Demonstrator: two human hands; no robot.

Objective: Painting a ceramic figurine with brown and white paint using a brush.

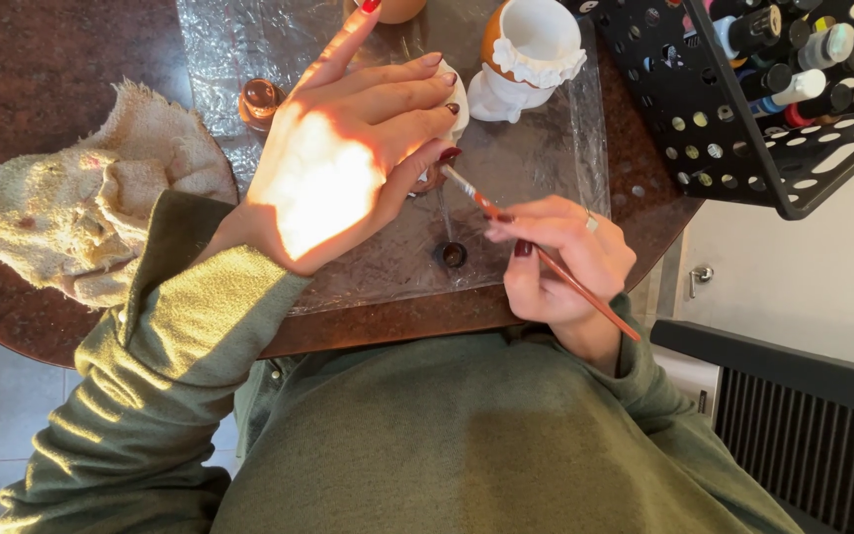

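The brush point(546, 259) is thin, with a reddish handle, and it lies in the right hand point(560, 262), pinched between thumb and fingers like a pen, just above the near table edge. Its tip points up and left and meets a small white piece point(455, 104) that is almost fully hidden under the left hand point(348, 158). That hand lies over the piece with fingers curled on it and the index finger lifted; how tightly it grips I cannot tell.

To do this stroke well, I think the left hand should keep the piece firm against the plastic sheet point(536, 168), and the right hand should rest its heel on the table, so that only the fingers move the tip. Short, light strokes seem safer, since the tip works very close to the left thumb.

Just beside the tip, on the sheet, stands a small dark cap point(454, 254) with something dark in it, maybe paint. Left of the arm lies a crumpled pale cloth point(61, 213) on the brown table point(32, 69). Farther away, near the left wrist, is a small amber jar point(260, 99). Beyond the fingers stands a white and brown figure point(531, 54) with a frilled rim. At the far right a black perforated rack point(743, 129) holds paint bottles point(793, 49), mostly dark with white, blue and red caps; their labels are too small to tell.
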